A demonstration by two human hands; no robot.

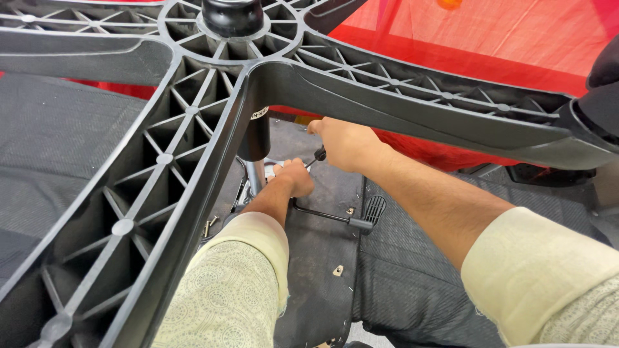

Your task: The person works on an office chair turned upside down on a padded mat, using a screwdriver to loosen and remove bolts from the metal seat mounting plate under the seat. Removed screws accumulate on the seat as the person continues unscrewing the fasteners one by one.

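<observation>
An upturned office chair lies below me, its black ribbed star base [193, 109] filling the upper left. Beneath the base, my right hand [345, 143] is closed on a tool with a black handle [320, 154], likely a screwdriver, whose tip is hidden. My left hand [295, 178] is closed near the metal mechanism by the gas column [255, 154]; what it grips is hidden. A black adjustment lever [335, 217] juts out just below my left hand. The underside of the seat [322, 251] is a dark board.
Two loose screws [209, 223] lie by the mechanism. Grey mesh fabric [58, 148] lies at the left and dark fabric [412, 270] at the lower right. A red cloth [490, 45] covers the background. A black caster [599, 103] sits at the right edge.
</observation>
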